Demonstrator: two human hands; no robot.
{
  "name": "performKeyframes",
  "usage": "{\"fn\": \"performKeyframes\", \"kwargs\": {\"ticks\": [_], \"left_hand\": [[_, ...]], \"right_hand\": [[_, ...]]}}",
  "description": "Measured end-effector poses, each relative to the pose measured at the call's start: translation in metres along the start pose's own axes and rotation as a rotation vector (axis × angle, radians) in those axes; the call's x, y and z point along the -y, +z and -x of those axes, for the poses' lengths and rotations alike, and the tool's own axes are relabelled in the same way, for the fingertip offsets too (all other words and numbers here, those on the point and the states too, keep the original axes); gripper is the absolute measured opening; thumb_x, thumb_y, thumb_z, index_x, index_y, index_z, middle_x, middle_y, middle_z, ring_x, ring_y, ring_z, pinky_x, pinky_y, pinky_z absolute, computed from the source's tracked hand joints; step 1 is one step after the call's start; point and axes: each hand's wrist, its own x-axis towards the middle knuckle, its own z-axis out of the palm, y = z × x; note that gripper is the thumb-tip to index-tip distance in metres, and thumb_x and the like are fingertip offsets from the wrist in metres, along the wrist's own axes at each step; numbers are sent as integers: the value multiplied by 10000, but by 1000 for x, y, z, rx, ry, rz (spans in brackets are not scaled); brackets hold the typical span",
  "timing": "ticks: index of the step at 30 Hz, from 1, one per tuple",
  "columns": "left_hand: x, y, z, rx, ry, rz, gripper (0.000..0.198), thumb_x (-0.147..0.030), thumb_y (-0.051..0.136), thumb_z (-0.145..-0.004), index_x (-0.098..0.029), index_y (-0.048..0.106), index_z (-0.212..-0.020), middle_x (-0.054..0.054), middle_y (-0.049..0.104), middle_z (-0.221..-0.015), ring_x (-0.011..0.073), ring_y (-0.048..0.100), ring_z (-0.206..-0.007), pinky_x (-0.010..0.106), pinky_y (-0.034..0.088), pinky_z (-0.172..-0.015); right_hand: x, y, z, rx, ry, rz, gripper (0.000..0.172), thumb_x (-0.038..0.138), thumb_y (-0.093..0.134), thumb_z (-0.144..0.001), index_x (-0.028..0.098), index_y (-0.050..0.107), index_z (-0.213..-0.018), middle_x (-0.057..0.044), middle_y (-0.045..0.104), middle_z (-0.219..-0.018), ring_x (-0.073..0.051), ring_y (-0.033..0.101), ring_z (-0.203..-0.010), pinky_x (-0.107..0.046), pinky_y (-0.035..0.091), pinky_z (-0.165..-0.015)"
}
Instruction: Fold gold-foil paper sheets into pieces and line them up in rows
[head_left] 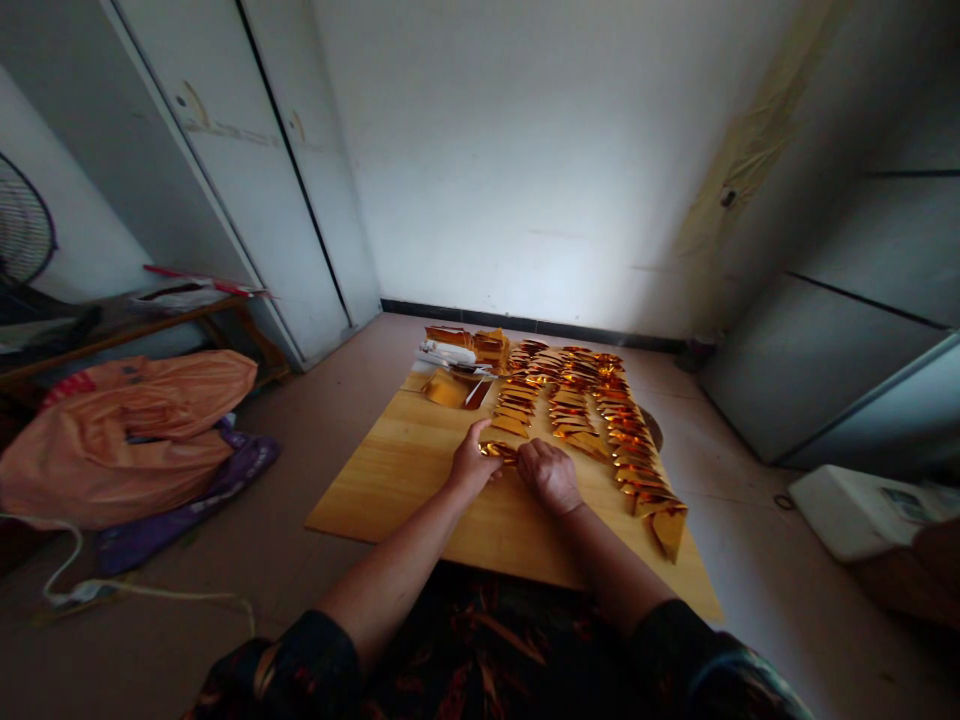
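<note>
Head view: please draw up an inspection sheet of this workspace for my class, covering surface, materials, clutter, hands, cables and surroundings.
Surface: pale wooden tabletop, set low before the wearer.
Job's things: folded gold pieces in rows toward the right side; a gold sheet toward the far left corner; one gold piece in hand.
Clutter: white bundle by the gold sheet, contents unclear; orange bundle and purple bag off to the left.
Grippers: left hand and right hand both hold the gold piece.
Cables: white cable at left, apart from the tabletop.
Surroundings: fan and cabinet left, wall ahead.
</note>
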Motion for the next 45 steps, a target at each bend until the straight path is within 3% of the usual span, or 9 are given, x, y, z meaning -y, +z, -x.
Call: {"fn": "performKeyframes", "kwargs": {"ticks": [7, 18, 30, 45], "left_hand": [[2, -4, -1, 9, -20, 25, 601, -145, 660, -701, -188, 473, -1271, -19, 648, -723, 68, 593, -459, 136, 426, -421], [-3, -9, 0, 32, -23, 22, 574, -101, 575, -692, -175, 490, -1254, -50, 588, -682, 58, 571, -439, 135, 387, -405], [-8, 4, 2, 37, -52, 197, 597, -39, 569, -661, -122, 466, -1242, -46, 584, -651, 81, 584, -443, 161, 424, -425], [-13, 34, -7, 119, -16, 270, 588, -69, 590, -629, -139, 474, -1201, -64, 590, -592, 92, 571, -434, 162, 414, -412]], "right_hand": [[-2, -2, 0, -25, -30, 10, 223, 203, 448, -910, 187, 640, -797, -50, 622, -769, -135, 519, -669, -252, 282, -613], [-3, -7, 2, -12, -14, 15, 209, 205, 457, -907, 192, 645, -815, -48, 635, -790, -145, 535, -701, -261, 283, -630], [-10, -11, 6, -193, -74, 27, 133, 179, 533, -865, 214, 626, -778, -20, 624, -805, -140, 512, -712, -264, 280, -640], [-37, -23, 6, -266, -80, 83, 210, 169, 532, -864, 196, 594, -665, 9, 570, -637, -124, 454, -603, -273, 230, -604]]}}
